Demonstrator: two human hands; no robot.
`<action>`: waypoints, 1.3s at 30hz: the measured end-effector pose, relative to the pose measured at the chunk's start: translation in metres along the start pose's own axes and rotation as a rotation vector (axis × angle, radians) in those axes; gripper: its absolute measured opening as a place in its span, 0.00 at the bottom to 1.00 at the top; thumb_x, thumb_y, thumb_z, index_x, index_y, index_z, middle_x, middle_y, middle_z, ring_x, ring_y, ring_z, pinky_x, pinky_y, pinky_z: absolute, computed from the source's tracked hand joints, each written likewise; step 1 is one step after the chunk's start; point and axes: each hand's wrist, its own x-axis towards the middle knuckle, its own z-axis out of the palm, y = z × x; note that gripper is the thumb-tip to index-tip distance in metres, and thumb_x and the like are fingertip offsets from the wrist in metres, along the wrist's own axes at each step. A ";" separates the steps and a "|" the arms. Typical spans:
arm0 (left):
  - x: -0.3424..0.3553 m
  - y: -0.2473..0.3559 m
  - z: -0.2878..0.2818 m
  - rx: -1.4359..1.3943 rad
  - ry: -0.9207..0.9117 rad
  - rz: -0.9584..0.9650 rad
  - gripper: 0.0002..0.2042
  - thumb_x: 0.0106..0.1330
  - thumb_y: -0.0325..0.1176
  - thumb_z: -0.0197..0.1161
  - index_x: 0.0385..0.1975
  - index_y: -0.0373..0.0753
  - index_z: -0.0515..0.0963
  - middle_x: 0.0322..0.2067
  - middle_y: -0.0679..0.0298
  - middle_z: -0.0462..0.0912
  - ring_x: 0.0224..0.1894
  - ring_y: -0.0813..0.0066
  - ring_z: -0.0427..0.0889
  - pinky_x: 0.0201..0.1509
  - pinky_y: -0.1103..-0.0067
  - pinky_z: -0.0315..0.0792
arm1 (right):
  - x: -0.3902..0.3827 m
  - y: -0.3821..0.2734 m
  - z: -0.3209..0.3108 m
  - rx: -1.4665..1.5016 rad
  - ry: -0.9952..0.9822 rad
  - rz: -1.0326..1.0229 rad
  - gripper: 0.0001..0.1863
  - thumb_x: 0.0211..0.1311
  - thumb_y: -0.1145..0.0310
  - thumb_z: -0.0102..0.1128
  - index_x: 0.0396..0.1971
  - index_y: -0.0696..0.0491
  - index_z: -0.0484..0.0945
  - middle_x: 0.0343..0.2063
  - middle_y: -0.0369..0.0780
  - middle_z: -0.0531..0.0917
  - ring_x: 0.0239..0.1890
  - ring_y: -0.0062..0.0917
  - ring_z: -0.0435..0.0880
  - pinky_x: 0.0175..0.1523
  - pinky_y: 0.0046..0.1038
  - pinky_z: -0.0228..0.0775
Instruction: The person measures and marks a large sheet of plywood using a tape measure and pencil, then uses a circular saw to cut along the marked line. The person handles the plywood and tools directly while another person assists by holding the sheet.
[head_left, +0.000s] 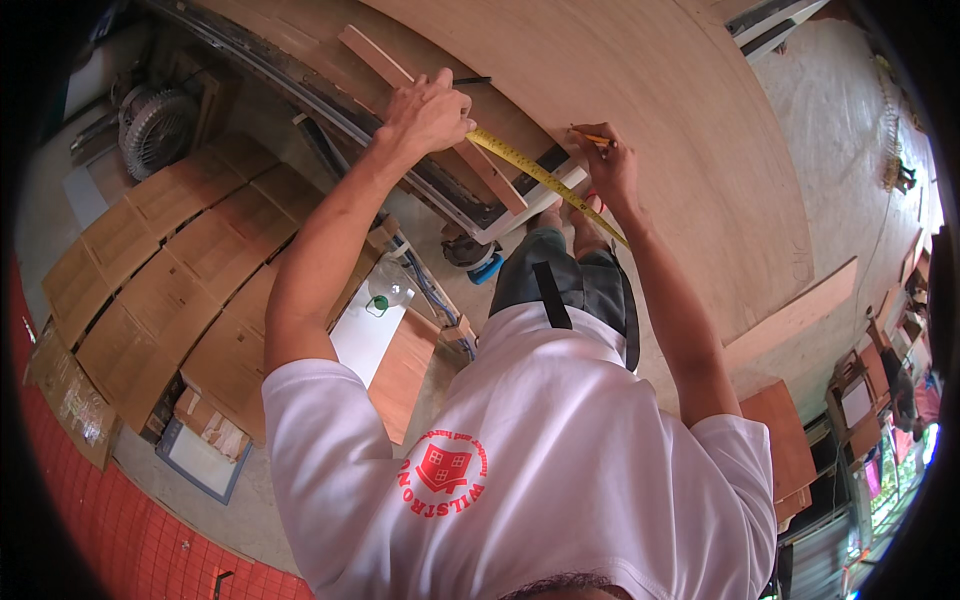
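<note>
My left hand (430,112) grips the end of a yellow tape measure (525,163) over a narrow pale wood strip (497,184). The tape stretches diagonally down to the right, passing under or beside my right forearm. My right hand (615,160) holds a yellow pencil (592,138), its tip near a large plywood sheet (680,70). A thin dark object (473,80) lies beside my left fingers. Below the strip is a dark-edged frame (452,205), partly hidden by my hands and the board.
Cardboard sheets or boxes (165,290) lie at the left, near a fan (157,130). A tool with a blue part (483,268) is by my legs. A plastic bottle (390,285) stands lower left. Wood offcuts (775,430) and boards are at the right.
</note>
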 end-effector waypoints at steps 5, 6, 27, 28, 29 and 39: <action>0.000 0.001 -0.001 0.000 0.001 -0.003 0.15 0.67 0.50 0.66 0.44 0.50 0.87 0.50 0.59 0.76 0.59 0.57 0.77 0.61 0.55 0.74 | 0.001 -0.004 0.002 -0.031 0.018 -0.025 0.08 0.71 0.68 0.62 0.44 0.54 0.83 0.36 0.40 0.91 0.38 0.30 0.91 0.44 0.31 0.81; 0.001 0.001 0.000 0.000 0.003 -0.005 0.15 0.67 0.50 0.66 0.44 0.50 0.87 0.50 0.59 0.76 0.59 0.57 0.77 0.60 0.56 0.74 | 0.001 -0.004 0.002 -0.018 0.019 -0.051 0.07 0.71 0.69 0.62 0.44 0.54 0.83 0.36 0.41 0.91 0.38 0.30 0.91 0.44 0.31 0.81; -0.004 -0.002 -0.007 -0.011 0.215 0.138 0.17 0.67 0.51 0.64 0.46 0.46 0.84 0.63 0.49 0.73 0.61 0.45 0.76 0.62 0.56 0.72 | -0.078 0.061 -0.110 -0.152 0.590 0.158 0.06 0.75 0.70 0.55 0.39 0.57 0.78 0.31 0.48 0.82 0.34 0.39 0.82 0.40 0.37 0.73; -0.003 0.000 -0.011 -0.032 0.242 0.162 0.18 0.67 0.51 0.64 0.45 0.45 0.84 0.64 0.47 0.73 0.62 0.44 0.75 0.62 0.56 0.72 | -0.101 0.071 -0.120 -0.158 0.602 0.140 0.07 0.76 0.69 0.54 0.39 0.56 0.77 0.29 0.47 0.81 0.33 0.38 0.81 0.40 0.37 0.73; -0.004 0.002 -0.018 -0.016 0.194 0.170 0.18 0.66 0.51 0.65 0.46 0.45 0.84 0.64 0.46 0.73 0.62 0.44 0.75 0.61 0.55 0.73 | -0.131 0.079 -0.127 -0.212 0.627 0.190 0.07 0.76 0.68 0.53 0.39 0.55 0.76 0.29 0.47 0.80 0.33 0.39 0.81 0.40 0.37 0.72; 0.051 0.017 -0.048 0.189 0.086 0.175 0.18 0.64 0.50 0.66 0.41 0.42 0.86 0.48 0.46 0.78 0.53 0.44 0.80 0.53 0.54 0.75 | -0.319 0.231 -0.186 -0.207 1.139 1.040 0.23 0.69 0.55 0.51 0.51 0.60 0.79 0.42 0.58 0.85 0.47 0.58 0.83 0.52 0.53 0.73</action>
